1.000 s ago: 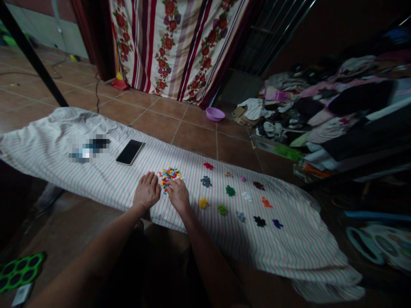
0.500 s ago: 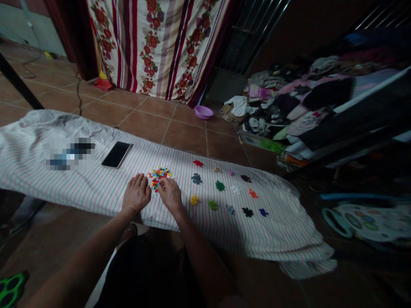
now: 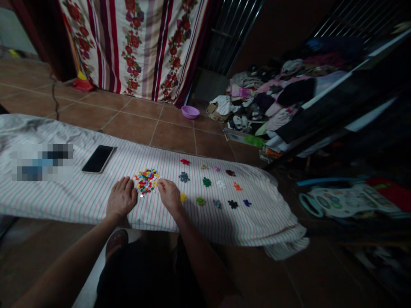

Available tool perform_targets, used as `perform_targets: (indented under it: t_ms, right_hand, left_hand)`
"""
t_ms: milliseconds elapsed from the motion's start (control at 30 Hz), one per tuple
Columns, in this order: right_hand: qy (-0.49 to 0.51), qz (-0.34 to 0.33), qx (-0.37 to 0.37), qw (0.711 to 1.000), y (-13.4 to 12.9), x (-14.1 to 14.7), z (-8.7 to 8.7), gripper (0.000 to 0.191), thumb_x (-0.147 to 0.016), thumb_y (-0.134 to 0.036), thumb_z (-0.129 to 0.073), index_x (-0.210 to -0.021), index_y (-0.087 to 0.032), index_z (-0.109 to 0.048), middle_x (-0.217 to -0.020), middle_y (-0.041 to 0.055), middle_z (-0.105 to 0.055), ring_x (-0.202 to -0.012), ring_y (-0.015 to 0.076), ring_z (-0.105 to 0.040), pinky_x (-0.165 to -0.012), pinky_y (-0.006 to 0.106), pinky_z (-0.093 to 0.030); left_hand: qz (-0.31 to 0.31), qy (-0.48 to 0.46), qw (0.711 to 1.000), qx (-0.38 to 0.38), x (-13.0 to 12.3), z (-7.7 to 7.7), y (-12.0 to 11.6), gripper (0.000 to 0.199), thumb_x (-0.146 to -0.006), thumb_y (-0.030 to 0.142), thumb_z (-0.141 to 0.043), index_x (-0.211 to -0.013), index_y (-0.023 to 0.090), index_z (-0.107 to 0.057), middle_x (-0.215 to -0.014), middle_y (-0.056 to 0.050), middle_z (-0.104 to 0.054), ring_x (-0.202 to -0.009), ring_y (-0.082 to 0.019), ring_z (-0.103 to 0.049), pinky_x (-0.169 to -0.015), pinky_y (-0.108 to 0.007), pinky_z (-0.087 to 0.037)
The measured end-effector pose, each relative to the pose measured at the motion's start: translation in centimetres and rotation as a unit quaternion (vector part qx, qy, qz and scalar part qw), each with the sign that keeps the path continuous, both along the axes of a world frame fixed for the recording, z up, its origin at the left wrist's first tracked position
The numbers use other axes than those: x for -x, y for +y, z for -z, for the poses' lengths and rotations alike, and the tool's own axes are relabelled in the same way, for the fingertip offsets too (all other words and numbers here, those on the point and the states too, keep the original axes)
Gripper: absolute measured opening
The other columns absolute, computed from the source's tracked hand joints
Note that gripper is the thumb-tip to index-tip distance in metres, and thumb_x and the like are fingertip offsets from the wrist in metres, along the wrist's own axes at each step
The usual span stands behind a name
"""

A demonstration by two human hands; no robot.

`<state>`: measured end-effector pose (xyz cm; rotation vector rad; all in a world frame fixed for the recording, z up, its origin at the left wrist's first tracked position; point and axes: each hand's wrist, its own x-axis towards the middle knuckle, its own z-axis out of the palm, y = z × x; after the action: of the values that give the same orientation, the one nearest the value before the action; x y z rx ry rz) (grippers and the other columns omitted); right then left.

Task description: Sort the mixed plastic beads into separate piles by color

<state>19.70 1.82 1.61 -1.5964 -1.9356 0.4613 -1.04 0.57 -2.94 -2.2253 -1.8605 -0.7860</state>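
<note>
A mixed pile of small multicoloured pieces point(image 3: 147, 180) lies on the striped cloth point(image 3: 154, 216) between my hands. My left hand point(image 3: 121, 197) rests palm down on the cloth at the pile's left, fingers stretched out. At the right edge of the pile is my right hand point(image 3: 170, 196), thumb and fingers pinched together; anything between them is too small to make out. Partly behind that hand shows a yellow heap point(image 3: 183, 197). Further right lie several single-colour heaps, among them red point(image 3: 185, 161), grey point(image 3: 184, 176), green point(image 3: 206, 182), lime point(image 3: 200, 201), orange point(image 3: 237, 186) and black point(image 3: 233, 204).
A phone point(image 3: 98, 159) lies left of my left hand, with a blurred-out item point(image 3: 41, 162) beyond it. On the tiled floor past the cloth stands a purple basin point(image 3: 190, 112). A pile of clothes point(image 3: 269, 98) fills the back right, and a curtain point(image 3: 135, 51) hangs behind.
My right hand has drawn back from within the mixed pile to its right edge. My left hand stays flat beside the pile. The whole view has shifted, so things appear further left.
</note>
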Motion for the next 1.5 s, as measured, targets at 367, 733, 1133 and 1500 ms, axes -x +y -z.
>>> perform_targets:
  t_ms: [367, 733, 1133, 1500]
  right_hand:
    - [0.101, 0.152, -0.078, 0.980, 1.2, -10.4, 1.8, 0.027, -0.078, -0.017, -0.046, -0.089, -0.020, -0.071, -0.090, 0.0057, -0.072, -0.082, 0.0181, -0.066, -0.080, 0.030, -0.053]
    - [0.039, 0.304, -0.050, 0.950, 0.4, -19.6, 2.1, 0.027, -0.067, -0.019, -0.047, -0.081, -0.021, -0.070, -0.079, 0.0054, -0.072, -0.080, 0.0218, -0.066, -0.080, 0.033, -0.053]
    - [0.016, 0.315, -0.042, 0.948, 1.8, -19.7, 3.1, 0.030, -0.064, -0.015, -0.048, -0.085, -0.019, -0.068, -0.080, 0.0057, -0.070, -0.078, 0.0206, -0.065, -0.079, 0.032, -0.052]
    - [0.056, 0.299, -0.022, 0.952, 1.9, -19.9, 3.4, 0.034, -0.067, -0.017, -0.046, -0.091, -0.016, -0.070, -0.087, 0.0083, -0.073, -0.082, 0.0208, -0.068, -0.082, 0.033, -0.055]
  left_hand:
    - [0.008, -0.017, 1.000, -0.007, 0.0, -0.2, 0.0, 0.039, -0.090, 0.031, -0.038, -0.117, 0.013, -0.061, -0.127, -0.019, -0.064, -0.131, -0.033, -0.052, -0.110, -0.052, -0.040]
    - [0.008, -0.025, 1.000, -0.001, -0.1, -0.5, -0.1, 0.040, -0.090, 0.030, -0.038, -0.115, 0.012, -0.062, -0.128, -0.022, -0.063, -0.129, -0.035, -0.052, -0.109, -0.054, -0.041]
    - [0.005, 0.022, 1.000, -0.005, 0.0, -0.4, 0.0, 0.039, -0.092, 0.029, -0.037, -0.115, 0.010, -0.062, -0.128, -0.023, -0.063, -0.130, -0.034, -0.053, -0.109, -0.051, -0.042]
    - [0.000, 0.041, 0.999, -0.025, 0.0, -0.4, -0.1, 0.039, -0.093, 0.028, -0.036, -0.114, 0.008, -0.062, -0.127, -0.023, -0.064, -0.128, -0.034, -0.054, -0.108, -0.050, -0.043]
